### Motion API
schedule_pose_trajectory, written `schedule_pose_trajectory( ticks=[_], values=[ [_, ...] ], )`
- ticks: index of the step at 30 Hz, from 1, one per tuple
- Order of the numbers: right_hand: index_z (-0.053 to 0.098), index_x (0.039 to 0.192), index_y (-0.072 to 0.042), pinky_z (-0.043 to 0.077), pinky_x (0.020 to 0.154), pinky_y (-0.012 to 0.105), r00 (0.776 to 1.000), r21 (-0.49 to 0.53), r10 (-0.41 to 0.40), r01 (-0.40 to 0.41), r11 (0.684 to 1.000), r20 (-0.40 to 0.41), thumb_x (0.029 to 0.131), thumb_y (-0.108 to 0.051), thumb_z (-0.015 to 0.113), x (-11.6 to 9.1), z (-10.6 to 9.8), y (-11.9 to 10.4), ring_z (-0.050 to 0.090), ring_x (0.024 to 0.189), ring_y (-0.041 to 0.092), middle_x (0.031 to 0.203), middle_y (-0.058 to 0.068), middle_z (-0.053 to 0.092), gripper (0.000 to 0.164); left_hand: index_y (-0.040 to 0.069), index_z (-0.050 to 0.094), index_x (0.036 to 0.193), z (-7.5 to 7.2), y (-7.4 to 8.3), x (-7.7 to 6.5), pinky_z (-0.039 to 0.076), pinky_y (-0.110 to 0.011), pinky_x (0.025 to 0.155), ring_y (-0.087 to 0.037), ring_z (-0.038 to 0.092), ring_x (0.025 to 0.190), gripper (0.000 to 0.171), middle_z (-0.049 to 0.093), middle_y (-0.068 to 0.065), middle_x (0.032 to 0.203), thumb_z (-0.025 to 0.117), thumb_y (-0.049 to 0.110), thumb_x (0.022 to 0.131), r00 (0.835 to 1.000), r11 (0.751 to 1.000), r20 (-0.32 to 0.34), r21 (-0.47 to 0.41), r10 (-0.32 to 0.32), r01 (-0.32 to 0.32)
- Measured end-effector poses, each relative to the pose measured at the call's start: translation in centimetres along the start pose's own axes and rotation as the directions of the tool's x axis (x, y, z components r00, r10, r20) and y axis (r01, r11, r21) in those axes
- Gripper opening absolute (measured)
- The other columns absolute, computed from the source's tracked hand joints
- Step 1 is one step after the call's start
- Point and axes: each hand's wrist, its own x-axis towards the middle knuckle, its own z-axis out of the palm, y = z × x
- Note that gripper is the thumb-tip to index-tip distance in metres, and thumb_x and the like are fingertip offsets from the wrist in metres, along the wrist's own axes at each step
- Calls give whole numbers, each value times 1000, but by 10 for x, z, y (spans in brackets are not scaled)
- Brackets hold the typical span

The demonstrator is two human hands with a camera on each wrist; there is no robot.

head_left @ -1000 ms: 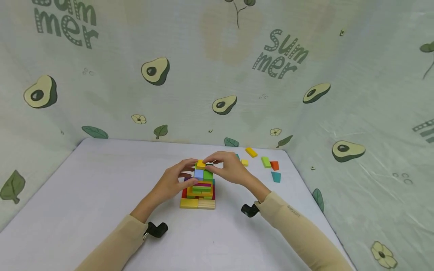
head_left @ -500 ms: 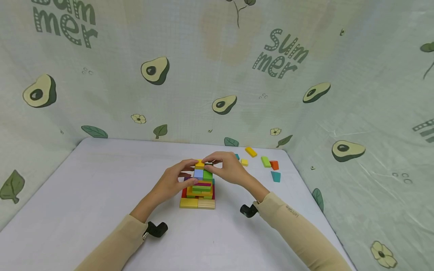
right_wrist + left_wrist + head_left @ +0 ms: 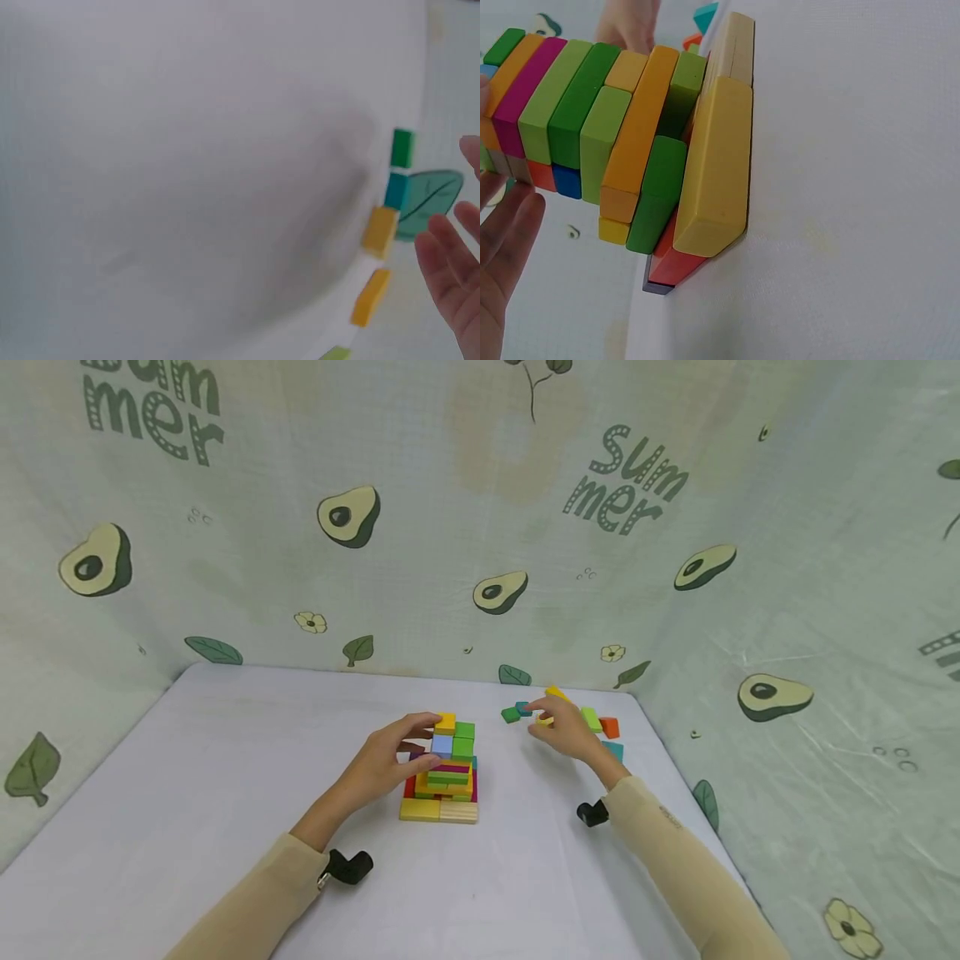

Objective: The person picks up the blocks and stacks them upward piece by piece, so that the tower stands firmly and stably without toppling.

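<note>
A tower of coloured wooden blocks (image 3: 450, 777) stands mid-table, its base two pale flat blocks. My left hand (image 3: 382, 760) holds its upper left side, thumb at the front and fingers behind and near the top. A small yellow block (image 3: 446, 723) sits on top at the left, beside a green one (image 3: 465, 730). In the left wrist view, the fingers (image 3: 517, 225) reach the tower's side. My right hand (image 3: 566, 731) is over the loose blocks, fingers spread, overlapping a small yellow block (image 3: 545, 722). In the right wrist view it holds nothing.
Loose blocks lie at the back right: a green one (image 3: 511, 715), a teal one (image 3: 523, 709), a long yellow one (image 3: 557, 692), a lime one (image 3: 591, 719), a red-orange one (image 3: 610, 727) and another teal one (image 3: 613, 750). A patterned cloth (image 3: 420, 643) hangs behind the table.
My right hand has left the tower's top and moved right to the loose blocks. The small yellow block stays on the tower. The left hand keeps its place.
</note>
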Motion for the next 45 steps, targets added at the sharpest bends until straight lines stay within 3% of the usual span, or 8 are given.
schedule_pose_trajectory(
  ticks=[4, 9, 19, 24, 31, 37, 42, 45],
  values=[
    [62, 145, -3, 56, 104, 54, 994, -33, 104, -102, 994, 36, 102, -11, 68, 2, 0, 28, 62, 122, 40, 150, 20, 58, 43, 25, 52, 154, 1, 0, -1, 58, -53, 102, -35, 68, 126, 66, 61, -7, 151, 82, 24, 95, 1000, 1000, -5, -5, -6, 6],
    [63, 146, -5, 55, 105, 52, 982, -55, 177, -173, 983, 62, 103, -13, 67, 5, -1, 40, 63, 118, 36, 146, 17, 62, 44, 27, 51, 154, 2, -2, -2, 58, -56, 101, -40, 68, 125, 67, 60, -8, 152, 82, 24, 95, 1000, 1000, -9, -19, -13, 13],
    [76, 129, -7, 58, 101, 44, 983, -69, 185, -183, 981, 20, 101, -9, 72, 9, 5, 44, 65, 105, 28, 124, 11, 74, 28, 27, 51, 154, 0, 0, -1, 57, -58, 101, -38, 68, 123, 67, 61, -8, 151, 83, 25, 95, 1000, 1000, -10, -19, -19, 19],
    [78, 125, -6, 59, 97, 42, 990, -72, 139, -138, 988, 10, 100, -11, 74, 5, 3, 36, 66, 100, 25, 119, 10, 76, 26, 27, 51, 154, -1, 2, -1, 58, -57, 101, -37, 69, 123, 67, 61, -8, 151, 83, 25, 95, 1000, 1000, -8, -17, -17, 17],
    [78, 123, -7, 63, 93, 36, 998, 20, -50, 51, 998, -49, 98, -11, 78, -10, -11, -14, 71, 100, 20, 117, 6, 76, 25, 28, 51, 154, -1, 2, 1, 58, -51, 102, -35, 68, 125, 66, 61, -6, 150, 82, 25, 95, 1000, 1000, 0, -4, -7, 7],
    [78, 123, -8, 63, 91, 36, 962, 77, -269, 272, 959, -47, 97, -9, 78, -20, -20, -80, 72, 100, 15, 115, 1, 75, 26, 27, 51, 153, -1, 0, 1, 59, -51, 101, -31, 68, 124, 67, 62, -6, 150, 83, 25, 95, 1000, 1000, -13, 13, -2, 2],
    [78, 124, -11, 62, 93, 30, 936, 83, -353, 352, 932, -3, 99, -13, 78, -23, -13, -112, 70, 102, 11, 116, -2, 74, 25, 27, 51, 154, 1, -2, 1, 58, -51, 102, -34, 66, 128, 67, 60, -5, 152, 83, 26, 95, 1000, 1000, -4, 2, -1, 1],
    [77, 123, -10, 62, 93, 34, 927, 102, -376, 373, 922, 4, 98, -11, 78, -23, -9, -121, 70, 102, 13, 116, 0, 73, 25, 27, 50, 154, 1, -1, 1, 58, -51, 103, -34, 65, 130, 67, 60, -5, 152, 82, 26, 95, 1000, 1000, 5, -11, -3, 3]
  ],
)
